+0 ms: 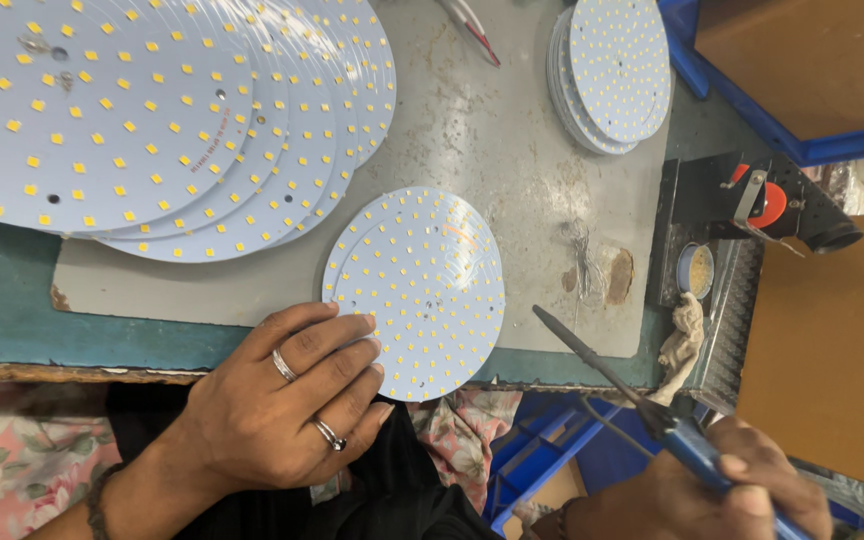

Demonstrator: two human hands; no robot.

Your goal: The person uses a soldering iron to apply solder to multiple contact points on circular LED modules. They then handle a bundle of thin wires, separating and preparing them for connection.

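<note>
My left hand, with two rings, lies flat at the table's front edge, its fingertips touching the lower left rim of a small stack of round white LED boards dotted with yellow chips. My right hand grips the blue handle of a soldering iron. The iron's dark tip points up and left and ends just right of the boards, apart from them.
Large round LED boards fan out at the back left. A stack of small LED boards stands at the back right. A black soldering stand with a small tin sits right. Blue crates and cardboard lie beyond.
</note>
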